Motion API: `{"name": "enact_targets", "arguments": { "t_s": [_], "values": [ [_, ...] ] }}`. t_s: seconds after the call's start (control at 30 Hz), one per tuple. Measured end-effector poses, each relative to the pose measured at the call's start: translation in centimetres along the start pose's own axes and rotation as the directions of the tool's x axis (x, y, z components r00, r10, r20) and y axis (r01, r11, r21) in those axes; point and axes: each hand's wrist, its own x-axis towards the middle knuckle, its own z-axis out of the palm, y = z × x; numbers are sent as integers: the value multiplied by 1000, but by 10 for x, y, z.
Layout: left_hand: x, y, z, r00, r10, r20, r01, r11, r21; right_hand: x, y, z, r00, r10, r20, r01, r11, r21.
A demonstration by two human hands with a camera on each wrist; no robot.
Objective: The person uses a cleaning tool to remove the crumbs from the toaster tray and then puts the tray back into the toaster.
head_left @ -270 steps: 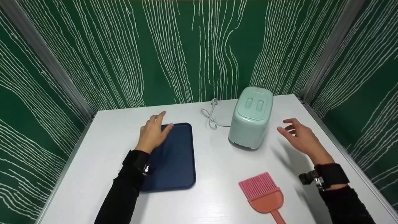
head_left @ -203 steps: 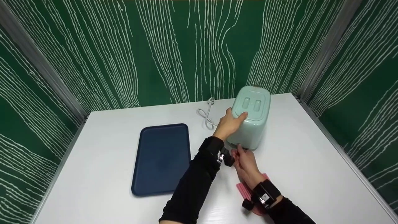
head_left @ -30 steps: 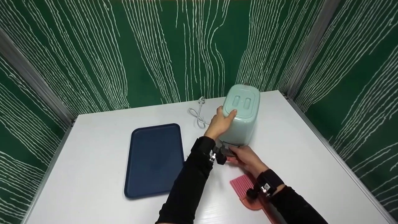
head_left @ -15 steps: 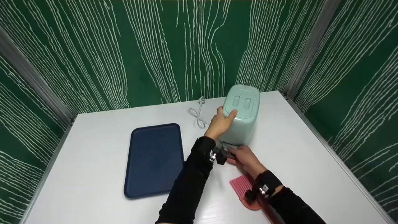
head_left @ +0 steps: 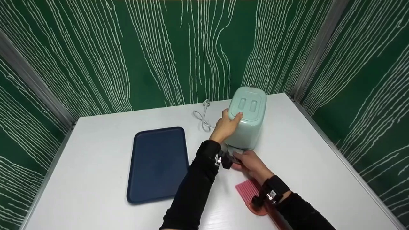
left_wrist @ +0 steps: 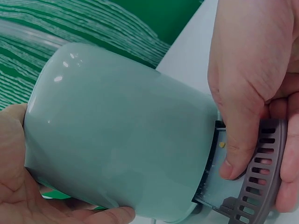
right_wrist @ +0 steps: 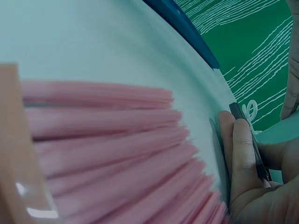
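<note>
A mint-green toaster [head_left: 244, 134] with a lid on top stands at the back right of the table. My left hand [head_left: 227, 127] grips its left side, thumb over the lid's edge. Low at the near end, a crumb tray [left_wrist: 216, 186] sticks partly out of the toaster. My right hand [head_left: 254, 163] pinches its dark slotted handle [left_wrist: 279, 161], thumb on top and fingers beneath, as the left wrist view shows. A small yellow crumb [left_wrist: 222, 145] lies on the tray. Beneath my right wrist is a brush with pink bristles [head_left: 247, 190]; the sleeve hides part of its red-orange handle.
A dark blue rectangular tray [head_left: 159, 163] lies flat to the left of my left forearm. The toaster's white cord and plug [head_left: 204, 118] rest near the table's back edge. Green walls with white lines enclose the white table [head_left: 96, 166] behind and at both sides.
Nine seconds ago both hands were apart from the toaster; now the left holds it and the right holds the crumb tray. Over the last second the crumb tray has slid slightly farther out toward me.
</note>
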Motion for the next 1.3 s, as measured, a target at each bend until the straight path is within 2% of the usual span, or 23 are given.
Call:
{"name": "enact_targets", "arguments": {
  "t_s": [0.23, 0.43, 0.67, 0.9, 1.07, 1.3],
  "values": [
    [1, -1, 1, 1000, 2, 5, -1, 1000, -11, -4, 0, 2, 999, 13, -33, -15, 998, -67],
    [4, -2, 2, 1000, -19, 2, 19, 1000, 13, -7, 0, 3, 999, 32, 0, -32, 999, -33],
    [2, 1, 2, 999, -32, -4, 32, 999, 14, -10, -2, 3, 998, 62, -9, -62, 994, -89],
    [2, 1, 2, 1000, -23, 9, 23, 1000, 20, -12, -3, 3, 996, 75, 42, -75, 997, -23],
    [2, 1, 1, 1000, -22, 14, 22, 1000, 0, -14, -4, 5, 996, 83, 34, -83, 997, -10],
    [3, -1, 0, 1000, -7, 21, 6, 1000, 17, -18, -3, 7, 993, 91, 80, -98, 991, 88]
  ]
}}
